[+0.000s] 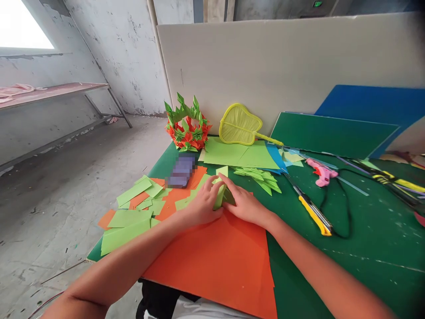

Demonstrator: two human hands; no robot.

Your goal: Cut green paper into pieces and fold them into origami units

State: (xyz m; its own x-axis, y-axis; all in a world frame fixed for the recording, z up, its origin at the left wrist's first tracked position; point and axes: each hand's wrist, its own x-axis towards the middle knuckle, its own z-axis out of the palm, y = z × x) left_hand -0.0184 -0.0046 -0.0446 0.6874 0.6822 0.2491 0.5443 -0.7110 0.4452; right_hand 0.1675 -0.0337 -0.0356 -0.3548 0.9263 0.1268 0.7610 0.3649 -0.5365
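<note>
My left hand [203,206] and my right hand [246,205] meet over the far part of a large orange paper sheet [219,261]. Between them stands a small light green paper strip [222,171], pinched by the fingers of both hands; my fingers hide its lower part, so any fold there cannot be made out. Just beyond my right hand lies a fanned pile of folded, pointed green paper pieces [260,176]. Loose green paper rectangles [129,218] and orange scraps are strewn to the left of my left hand.
At the back are an orange-and-green folded paper crown [187,133], a yellow fan [241,125] and green sheets [232,153]. A phone [182,170] lies nearby. On the right are a yellow utility knife [314,212], a pink glue gun [321,172] with cord, and green board [332,133].
</note>
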